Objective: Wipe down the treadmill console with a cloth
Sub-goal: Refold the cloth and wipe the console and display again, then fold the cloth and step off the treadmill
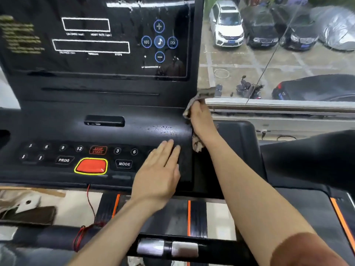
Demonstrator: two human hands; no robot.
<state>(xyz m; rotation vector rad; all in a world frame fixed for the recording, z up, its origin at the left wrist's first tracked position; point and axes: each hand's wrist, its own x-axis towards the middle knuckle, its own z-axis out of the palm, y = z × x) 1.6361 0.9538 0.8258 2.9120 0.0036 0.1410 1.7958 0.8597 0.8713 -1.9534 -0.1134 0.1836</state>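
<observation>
R hand grips cloth at console edge; L hand flat, prob. resting.

Black console, crumpled grey cloth at right edge

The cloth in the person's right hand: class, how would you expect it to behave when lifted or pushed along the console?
The cloth is probably floppy: it bunches above the right hand and dangles below it. It looks light, since a loose grip holds it. Pushed, it would likely crumple rather than slide.
</observation>
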